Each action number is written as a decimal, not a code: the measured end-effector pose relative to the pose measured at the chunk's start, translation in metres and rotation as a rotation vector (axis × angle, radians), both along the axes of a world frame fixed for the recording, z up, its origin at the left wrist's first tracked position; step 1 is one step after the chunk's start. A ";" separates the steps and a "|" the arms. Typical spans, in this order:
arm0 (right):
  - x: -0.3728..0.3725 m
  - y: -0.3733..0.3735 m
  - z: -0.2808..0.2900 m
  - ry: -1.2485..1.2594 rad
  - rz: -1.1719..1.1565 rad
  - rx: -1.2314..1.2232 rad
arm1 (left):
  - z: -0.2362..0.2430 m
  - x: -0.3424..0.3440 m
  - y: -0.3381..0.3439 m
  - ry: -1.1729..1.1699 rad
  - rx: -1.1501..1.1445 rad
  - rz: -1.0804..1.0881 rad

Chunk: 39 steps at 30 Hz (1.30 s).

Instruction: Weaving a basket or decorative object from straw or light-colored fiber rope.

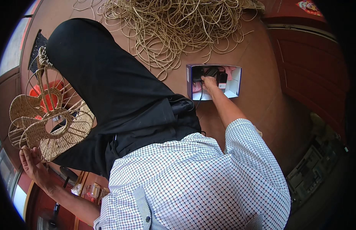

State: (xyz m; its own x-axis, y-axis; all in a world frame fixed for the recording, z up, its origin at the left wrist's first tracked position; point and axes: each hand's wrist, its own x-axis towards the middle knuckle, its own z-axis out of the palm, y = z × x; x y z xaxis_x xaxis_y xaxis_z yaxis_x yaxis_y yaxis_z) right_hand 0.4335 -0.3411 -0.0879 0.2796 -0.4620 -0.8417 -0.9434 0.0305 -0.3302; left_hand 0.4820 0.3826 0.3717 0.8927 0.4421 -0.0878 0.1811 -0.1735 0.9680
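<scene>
My left hand (30, 161) grips the lower edge of a woven straw piece (70, 138) with petal-like loops on a wire frame, resting by my bent left leg (105, 88). Out to the right, my right hand (208, 82) reaches into an open white-and-blue box (234, 88). Its fingers close on a black cable (200, 95) that hangs over the box's near side. Dark items, one a black rectangular device (222, 78), and pink material (228, 70) lie in the box; what is under my fingers is partly hidden.
A large tangle of straw cord (174, 34) spreads across the brown floor (262, 111) ahead. A red plastic object (51, 99) shows behind the straw piece. Dark red panels (304, 69) stand at the right, and small containers (94, 189) sit at the lower left.
</scene>
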 end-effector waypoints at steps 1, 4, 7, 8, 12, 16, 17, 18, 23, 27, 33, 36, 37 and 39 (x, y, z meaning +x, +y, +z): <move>-0.004 0.001 -0.004 0.006 -0.013 -0.039 | -0.001 0.001 0.000 0.001 -0.003 -0.003; -0.009 -0.005 -0.010 0.043 0.090 -0.113 | -0.004 0.002 0.003 -0.004 -0.014 -0.014; -0.003 0.010 0.000 0.036 0.272 -0.256 | 0.001 -0.004 0.010 0.028 -0.009 -0.011; -0.002 0.013 0.004 0.002 0.328 -0.378 | 0.003 -0.003 0.003 0.027 -0.002 -0.011; 0.000 -0.005 -0.011 -0.015 0.309 -0.615 | -0.001 0.002 -0.008 0.013 0.023 0.009; 0.017 0.012 -0.002 -0.137 0.064 -0.089 | -0.001 -0.003 0.003 0.023 0.011 0.013; 0.030 0.030 0.020 -0.168 -0.152 0.103 | 0.004 -0.010 0.006 0.033 0.015 0.018; 0.029 0.023 0.024 -0.176 -0.166 0.098 | 0.007 -0.005 0.003 0.041 0.003 -0.007; 0.030 0.012 0.028 -0.125 -0.178 0.155 | -0.001 -0.002 0.007 0.038 0.005 -0.006; 0.025 0.018 0.028 -0.157 -0.178 0.158 | -0.001 0.004 -0.015 0.017 0.026 0.024; 0.023 0.026 0.009 -0.201 -0.006 0.007 | 0.000 -0.004 0.009 0.029 0.010 0.000; 0.011 0.020 -0.016 -0.384 0.260 -0.212 | -0.003 0.005 -0.013 0.012 0.019 0.038; 0.011 0.022 -0.021 -0.341 0.205 -0.092 | -0.003 0.006 -0.014 0.012 0.016 0.034; 0.010 0.017 -0.026 -0.266 0.198 -0.002 | -0.006 0.010 -0.016 0.020 0.017 0.019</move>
State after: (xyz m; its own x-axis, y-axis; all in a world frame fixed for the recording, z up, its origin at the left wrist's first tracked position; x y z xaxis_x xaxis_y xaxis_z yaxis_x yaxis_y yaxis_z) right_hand 0.4430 -0.3237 -0.1141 0.5741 -0.3784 -0.7261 -0.8116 -0.1455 -0.5658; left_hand 0.4919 0.3666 0.3656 0.8820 0.4609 -0.0979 0.2041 -0.1865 0.9610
